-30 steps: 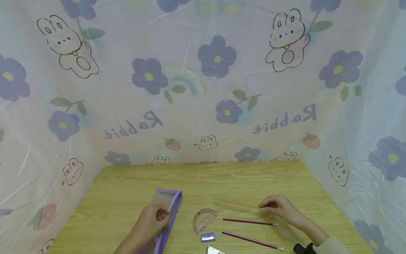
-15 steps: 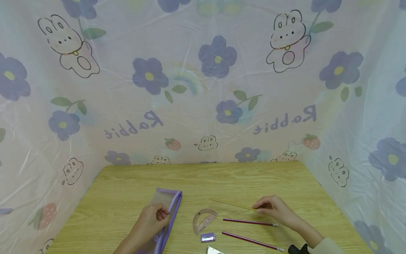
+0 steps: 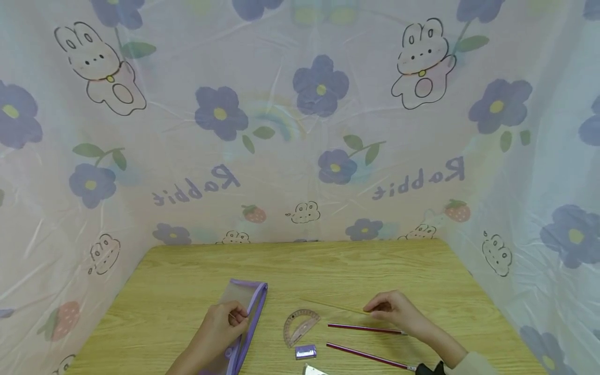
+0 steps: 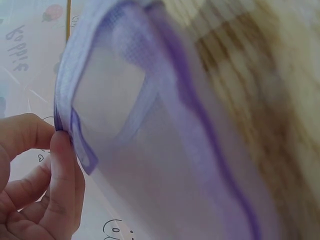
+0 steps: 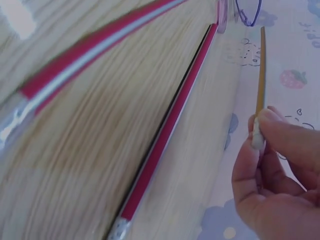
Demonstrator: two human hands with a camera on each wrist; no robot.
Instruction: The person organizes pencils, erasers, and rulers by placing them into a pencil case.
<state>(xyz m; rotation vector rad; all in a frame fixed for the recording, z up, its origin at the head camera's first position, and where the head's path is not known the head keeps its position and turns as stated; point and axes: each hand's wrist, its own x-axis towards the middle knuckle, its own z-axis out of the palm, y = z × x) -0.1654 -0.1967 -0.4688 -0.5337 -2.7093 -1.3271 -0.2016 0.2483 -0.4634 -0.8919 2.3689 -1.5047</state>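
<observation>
My left hand [image 3: 220, 324] pinches the edge of a see-through mesh pencil case [image 3: 238, 292] with purple trim. In the left wrist view the case's mouth [image 4: 112, 75] gapes, with thumb and finger on its rim. My right hand [image 3: 396, 313] holds a slim yellow pencil [image 3: 330, 304] by its whitish end, between thumb and fingers. In the right wrist view the pencil [image 5: 261, 70] points away from the hand, raised above the table. Two dark red striped pencils [image 3: 363, 327] lie just nearer to me than that hand.
Between the case and the pencils lie a clear protractor [image 3: 305, 327] and a small purple-and-white block [image 3: 305, 352], possibly an eraser. A clear-and-silver corner of something [image 3: 313, 370] is cut off by the lower frame edge. Patterned curtains [image 3: 281, 156] enclose the wooden table [image 3: 351, 265].
My right hand has moved left with the yellow pencil, bringing its tip closer to the pencil case. The left hand stays on the case's edge.
</observation>
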